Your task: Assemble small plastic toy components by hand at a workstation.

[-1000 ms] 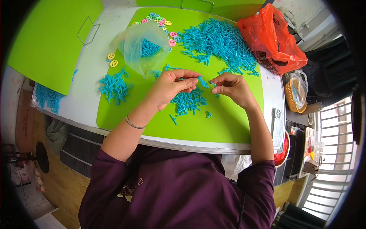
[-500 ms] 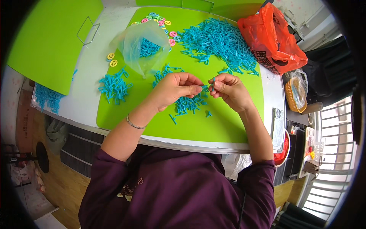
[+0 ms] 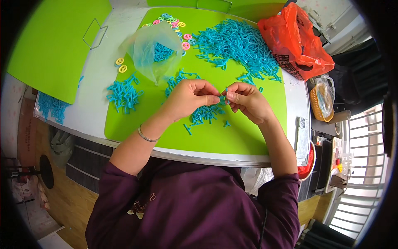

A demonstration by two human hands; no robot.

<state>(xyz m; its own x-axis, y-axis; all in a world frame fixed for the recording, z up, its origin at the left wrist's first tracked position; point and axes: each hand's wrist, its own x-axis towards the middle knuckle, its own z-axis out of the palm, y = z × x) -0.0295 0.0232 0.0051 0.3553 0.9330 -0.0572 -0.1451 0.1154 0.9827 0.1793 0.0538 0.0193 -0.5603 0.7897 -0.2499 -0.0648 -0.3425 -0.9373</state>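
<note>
Thumb and fingers of my left hand [image 3: 193, 96] are pinched at a small blue plastic piece [image 3: 222, 99], mostly covered by the fingertips. My right hand [image 3: 244, 99] is closed in a pinch on another small blue plastic piece [image 3: 226, 95], its tips almost meeting those of the left. Below the hands lies a loose heap of small blue plastic pieces [image 3: 203, 115], partly hidden by my left hand. A smaller heap of longer blue pieces [image 3: 124, 95] lies to the left, and a large blue heap [image 3: 240, 45] spreads at the back right.
A translucent plastic bag [image 3: 145, 58] with blue pieces stands at the back left, beside coloured rings [image 3: 186, 37]. Two yellow rings [image 3: 122, 69] lie left of it. A red plastic bag [image 3: 292, 45] stands at the far right corner, and a phone [image 3: 302, 133] lies on the right edge.
My right hand has shifted slightly left, bringing its fingertips closer to the left hand's. A blue piece now lies alone on the green mat beyond my right hand. My left hand barely moved.
</note>
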